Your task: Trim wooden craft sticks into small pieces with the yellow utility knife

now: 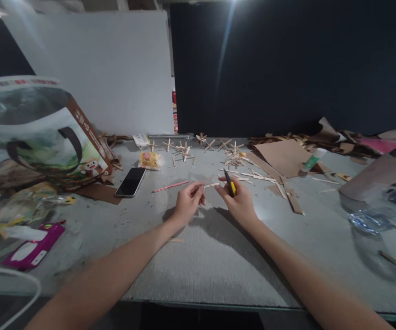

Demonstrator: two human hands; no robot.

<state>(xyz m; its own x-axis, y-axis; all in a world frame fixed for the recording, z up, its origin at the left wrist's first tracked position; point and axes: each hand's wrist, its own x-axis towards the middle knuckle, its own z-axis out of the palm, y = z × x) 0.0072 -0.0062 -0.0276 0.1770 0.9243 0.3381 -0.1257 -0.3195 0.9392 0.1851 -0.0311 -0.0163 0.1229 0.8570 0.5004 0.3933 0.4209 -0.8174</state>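
Note:
My left hand (pixel 188 201) is closed, with a short pale wooden stick (pixel 211 185) pinched between thumb and fingers. The stick's free end points right, towards my right hand (pixel 239 201). That hand is wrapped round a black-and-yellow utility knife (pixel 231 184), its dark end tilted up and away from me. Whether the right fingertips touch the stick, I cannot tell. Left of my left hand lies a pink striped pencil (pixel 170 186). Beyond my right hand, loose wooden sticks (pixel 258 176) lie scattered, and crossed stick pieces (pixel 210 145) stand further back.
A phone (pixel 131 182) and a yellow packet (pixel 150 160) lie to the left, near a large printed bag (pixel 46 142) and a purple device (pixel 35 246). On the right are cardboard (pixel 283 156), a glue tube (pixel 314 159) and a clear plastic container (pixel 370 221).

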